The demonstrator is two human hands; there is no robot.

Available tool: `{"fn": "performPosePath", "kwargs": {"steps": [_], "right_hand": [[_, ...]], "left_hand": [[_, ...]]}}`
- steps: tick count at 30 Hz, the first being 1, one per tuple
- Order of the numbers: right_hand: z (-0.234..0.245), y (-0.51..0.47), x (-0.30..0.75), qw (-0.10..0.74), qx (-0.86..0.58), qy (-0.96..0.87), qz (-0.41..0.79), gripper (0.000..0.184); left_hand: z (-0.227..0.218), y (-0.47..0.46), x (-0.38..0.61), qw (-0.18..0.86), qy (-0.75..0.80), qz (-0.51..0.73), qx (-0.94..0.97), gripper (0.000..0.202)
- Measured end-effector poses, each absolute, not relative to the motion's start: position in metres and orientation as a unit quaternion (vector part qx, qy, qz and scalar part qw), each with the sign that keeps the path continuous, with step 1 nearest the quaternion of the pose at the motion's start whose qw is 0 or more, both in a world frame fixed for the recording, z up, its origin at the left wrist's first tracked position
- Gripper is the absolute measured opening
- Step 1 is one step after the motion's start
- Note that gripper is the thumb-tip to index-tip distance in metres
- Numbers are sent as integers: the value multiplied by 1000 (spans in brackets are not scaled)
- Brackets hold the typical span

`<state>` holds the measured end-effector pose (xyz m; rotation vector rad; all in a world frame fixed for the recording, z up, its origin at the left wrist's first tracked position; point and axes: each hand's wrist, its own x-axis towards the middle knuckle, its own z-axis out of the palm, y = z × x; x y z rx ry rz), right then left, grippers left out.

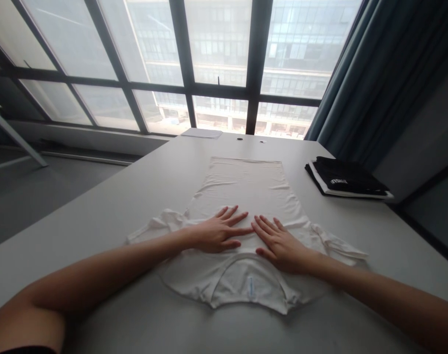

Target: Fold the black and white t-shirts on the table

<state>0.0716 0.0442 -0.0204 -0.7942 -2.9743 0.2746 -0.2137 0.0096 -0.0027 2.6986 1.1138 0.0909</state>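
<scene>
A white T-shirt lies spread on the white table, its neckline toward me and its hem toward the window. A small blue-printed label shows inside the collar. My left hand rests flat on the chest of the shirt with its fingers spread. Beside it, my right hand also lies flat on the cloth, fingers outstretched and close to the left fingertips. Neither hand grips the fabric. Both sleeves stick out to the sides and are wrinkled, as is some of the cloth near the shoulders.
Folded black and white garments are stacked on the right of the table. At the far edge lie a sheet of paper and a round dark spot. Windows stand behind, with a blue curtain at right.
</scene>
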Motion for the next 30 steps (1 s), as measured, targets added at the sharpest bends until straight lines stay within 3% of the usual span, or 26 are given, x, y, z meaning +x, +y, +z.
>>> {"fn": "performPosePath", "kwargs": {"steps": [12, 15, 19, 22, 26, 30], "right_hand": [[-36, 65, 132, 85, -426, -901, 8, 58], [-25, 43, 124, 101, -343, -933, 30, 56], [-8, 18, 117, 41, -181, -971, 150, 68], [-6, 17, 114, 40, -178, -964, 192, 62], [-20, 34, 105, 102, -275, -944, 151, 58], [-38, 72, 129, 107, -348, -930, 48, 57]], "left_hand": [[1, 3, -211, 122, 383, 49, 914, 59], [10, -9, -198, 159, 287, 52, 943, 66], [22, -22, -191, 225, 220, 40, 948, 77], [25, -19, -193, 256, 217, 30, 942, 65], [15, -4, -197, 206, 295, 63, 931, 56], [-2, 6, -202, 143, 338, 74, 927, 60]]}}
